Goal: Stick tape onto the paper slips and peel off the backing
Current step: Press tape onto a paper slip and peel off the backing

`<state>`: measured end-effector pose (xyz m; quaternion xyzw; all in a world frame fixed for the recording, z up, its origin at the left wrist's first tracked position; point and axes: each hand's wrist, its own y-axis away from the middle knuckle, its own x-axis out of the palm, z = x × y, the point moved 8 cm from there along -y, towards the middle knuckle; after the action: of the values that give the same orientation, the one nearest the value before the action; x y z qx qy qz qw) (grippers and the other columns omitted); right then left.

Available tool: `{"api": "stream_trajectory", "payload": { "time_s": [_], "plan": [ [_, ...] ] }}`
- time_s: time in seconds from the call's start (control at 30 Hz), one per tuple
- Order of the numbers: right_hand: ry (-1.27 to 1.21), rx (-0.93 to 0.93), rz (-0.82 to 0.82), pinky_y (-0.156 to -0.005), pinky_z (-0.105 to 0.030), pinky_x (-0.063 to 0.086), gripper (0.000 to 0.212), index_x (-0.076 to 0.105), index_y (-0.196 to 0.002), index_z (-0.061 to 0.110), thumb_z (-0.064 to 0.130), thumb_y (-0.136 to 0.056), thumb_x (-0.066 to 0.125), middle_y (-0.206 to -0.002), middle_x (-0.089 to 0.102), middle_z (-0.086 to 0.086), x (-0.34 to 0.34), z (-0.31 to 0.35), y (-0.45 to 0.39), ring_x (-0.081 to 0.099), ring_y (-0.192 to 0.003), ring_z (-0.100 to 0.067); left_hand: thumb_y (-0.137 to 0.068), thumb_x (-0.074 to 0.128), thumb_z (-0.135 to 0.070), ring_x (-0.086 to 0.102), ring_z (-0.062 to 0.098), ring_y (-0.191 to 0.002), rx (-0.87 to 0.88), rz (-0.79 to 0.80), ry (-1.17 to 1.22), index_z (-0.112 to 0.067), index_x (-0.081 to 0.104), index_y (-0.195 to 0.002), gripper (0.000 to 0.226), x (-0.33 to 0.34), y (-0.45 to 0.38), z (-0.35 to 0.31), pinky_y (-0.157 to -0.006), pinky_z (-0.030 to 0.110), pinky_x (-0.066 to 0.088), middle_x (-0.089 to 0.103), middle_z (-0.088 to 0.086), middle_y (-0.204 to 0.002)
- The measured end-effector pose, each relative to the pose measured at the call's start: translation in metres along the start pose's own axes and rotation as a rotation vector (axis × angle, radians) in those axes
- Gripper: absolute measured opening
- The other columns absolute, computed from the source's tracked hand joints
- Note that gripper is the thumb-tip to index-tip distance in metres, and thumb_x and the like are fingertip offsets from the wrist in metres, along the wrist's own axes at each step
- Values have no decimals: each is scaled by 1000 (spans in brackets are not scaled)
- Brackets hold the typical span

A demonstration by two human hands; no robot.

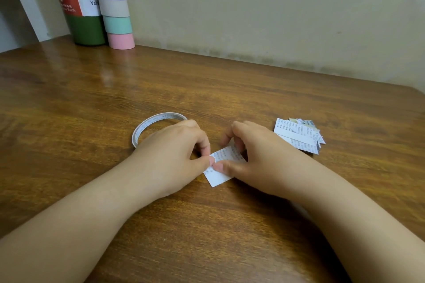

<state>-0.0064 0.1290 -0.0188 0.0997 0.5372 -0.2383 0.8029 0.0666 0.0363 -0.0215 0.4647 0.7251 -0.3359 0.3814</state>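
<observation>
Head view looks down on a wooden table (pixel 115 103), and every place below is given from the paper slip (pixel 222 164) lying on it near the middle. Largest of the rest are a green bottle (pixel 79 4) and a stack of pastel tape rolls (pixel 115 7), both far behind and to the left of the slip, against the wall and well apart from the work. Nearer, a thin ring of double-sided tape (pixel 156 122) lies flat just behind and left of the slip, partly hidden by the left hand (pixel 174 149). To the right of the slip and slightly behind it sits a small pile of slips (pixel 299 134), loosely fanned. Both hands meet over the slip: the left hand has its thumb and forefinger curled and pinched at the slip's left edge, and the right hand (pixel 255 156) presses its thumb flat across the slip while its other fingers curl down over the far end. I judge this to be the peeling step, the left fingertips picking at a strip's backing, though the strip itself is too small to make out. Whether the slips in the pile are already taped or waiting I cannot tell, so how much of the job remains is uncertain. Nothing stands in the way of either hand; the only awkward point is the tape ring sitting close under the left wrist.
</observation>
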Motion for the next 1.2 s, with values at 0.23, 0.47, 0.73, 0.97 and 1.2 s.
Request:
{"api": "stream_trajectory", "payload": {
  "time_s": [0.23,0.47,0.73,0.97,1.2],
  "plan": [
    [4,-8,2,-71,-21,31,26,47,-94,35,45,-80,66,-82,39,17,0,-3,0,38,-78,1,-82,64,-40,45,1,-71,-6,10,-2,-32,58,-71,15,0,1,-1,-74,32,46,51,-14,-88],
    [41,6,-43,-71,-21,32,25,47,-97,37,42,-81,66,-81,37,18,-6,-6,-3,38,-83,-4,-83,63,-40,47,4,-72,-11,13,-9,-32,58,-72,15,-1,1,-1,-73,33,47,51,-14,-89],
    [82,4,-77,-75,-24,35,27,46,-99,37,43,-82,66,-81,35,18,-10,-5,-2,39,-87,-7,-83,63,-40,46,2,-72,-7,11,-20,-32,58,-72,15,0,0,-1,-72,30,46,50,-15,-89],
    [63,23,-90,-74,-22,33,24,45,-95,37,41,-83,65,-80,36,19,-10,-8,-2,40,-85,-7,-83,63,-38,45,-1,-72,0,13,-6,-31,59,-73,13,0,0,0,-72,29,44,50,-15,-88],
    [45,0,-31,-76,-23,34,25,46,-96,38,44,-81,66,-81,37,19,-5,-4,-1,39,-86,-6,-84,63,-40,45,-1,-74,8,6,-10,-31,59,-74,14,0,1,0,-75,30,45,50,-16,-89]
  ]
}}
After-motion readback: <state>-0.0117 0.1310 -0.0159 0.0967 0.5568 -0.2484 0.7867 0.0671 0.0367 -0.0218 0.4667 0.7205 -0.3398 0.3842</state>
